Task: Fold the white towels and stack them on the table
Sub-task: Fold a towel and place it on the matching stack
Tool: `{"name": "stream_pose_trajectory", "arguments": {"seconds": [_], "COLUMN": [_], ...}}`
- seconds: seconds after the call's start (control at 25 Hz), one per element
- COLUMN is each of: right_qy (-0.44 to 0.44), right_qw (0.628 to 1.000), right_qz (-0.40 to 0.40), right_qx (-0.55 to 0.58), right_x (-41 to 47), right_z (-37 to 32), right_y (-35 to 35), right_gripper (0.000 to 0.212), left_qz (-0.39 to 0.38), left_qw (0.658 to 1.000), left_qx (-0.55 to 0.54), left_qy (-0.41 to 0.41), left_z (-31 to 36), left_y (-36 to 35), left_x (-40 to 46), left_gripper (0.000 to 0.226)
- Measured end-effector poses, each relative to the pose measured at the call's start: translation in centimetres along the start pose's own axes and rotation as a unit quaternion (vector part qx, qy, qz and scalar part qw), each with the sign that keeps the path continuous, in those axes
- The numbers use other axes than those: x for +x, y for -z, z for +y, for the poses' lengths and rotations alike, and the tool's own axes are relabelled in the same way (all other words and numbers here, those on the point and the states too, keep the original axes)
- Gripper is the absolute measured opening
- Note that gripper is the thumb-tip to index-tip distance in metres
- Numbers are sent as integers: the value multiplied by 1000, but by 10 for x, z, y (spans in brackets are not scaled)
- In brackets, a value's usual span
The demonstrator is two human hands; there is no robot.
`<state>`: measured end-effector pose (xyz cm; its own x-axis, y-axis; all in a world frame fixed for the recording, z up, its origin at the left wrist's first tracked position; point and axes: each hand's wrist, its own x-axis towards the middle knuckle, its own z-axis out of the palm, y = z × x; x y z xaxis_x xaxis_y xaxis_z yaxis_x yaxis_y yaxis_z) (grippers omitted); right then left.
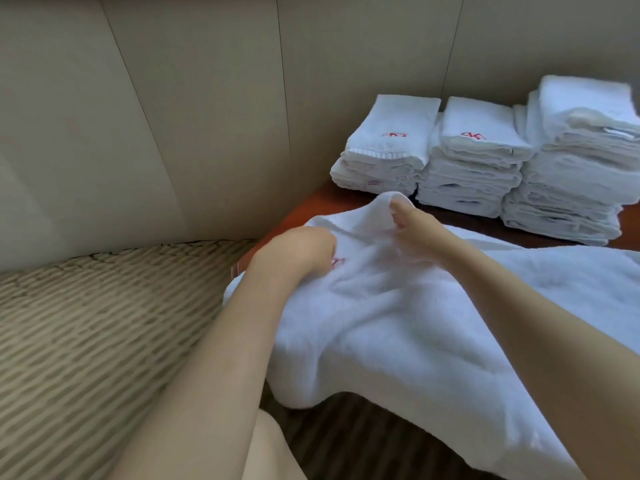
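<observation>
Right hand (412, 226) pinches the white towel (398, 317); left hand (298, 251) seemingly grips it too.

I see 3 stacks of folded towels (485, 161) side by side at the table's (332, 199) far edge, against the wall (207, 98). Before them an unfolded towel (415, 306) lies across the table, overhanging its near edge. Carpet (86, 323) lies left of the table.
</observation>
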<state>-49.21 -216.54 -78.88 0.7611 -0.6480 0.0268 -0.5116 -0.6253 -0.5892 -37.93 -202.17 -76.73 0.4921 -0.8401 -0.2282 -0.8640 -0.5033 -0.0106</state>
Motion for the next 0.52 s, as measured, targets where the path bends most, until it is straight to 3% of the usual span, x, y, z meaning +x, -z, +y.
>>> {"name": "stream_pose_trajectory", "arguments": {"seconds": [0.08, 0.12, 0.2, 0.28, 0.4, 0.52], "right_qy": [48, 59, 65, 53, 4, -104], "right_qw": [993, 989, 987, 996, 991, 943], "right_qz": [-35, -41, -29, 8, -26, -131], "right_qx": [99, 129, 143, 66, -134, -287], "right_x": [3, 5, 5, 6, 2, -9], "right_z": [-10, -13, -13, -7, 4, 11], "right_y": [0, 1, 3, 5, 14, 26], "right_gripper": [76, 82, 79, 63, 34, 57], "left_qz": [34, 63, 83, 74, 67, 26], "left_qw": [996, 995, 995, 991, 996, 997], "left_qx": [39, 27, -53, -77, -52, -52], "left_qy": [74, 69, -24, -80, -7, 54], "left_z": [-4, -4, 3, 7, 0, -18], "left_y": [3, -1, -14, -26, -34, -29], "left_x": [-2, 0, 9, 30, 59, 73], "left_gripper": [16, 23, 36, 43, 62, 63]}}
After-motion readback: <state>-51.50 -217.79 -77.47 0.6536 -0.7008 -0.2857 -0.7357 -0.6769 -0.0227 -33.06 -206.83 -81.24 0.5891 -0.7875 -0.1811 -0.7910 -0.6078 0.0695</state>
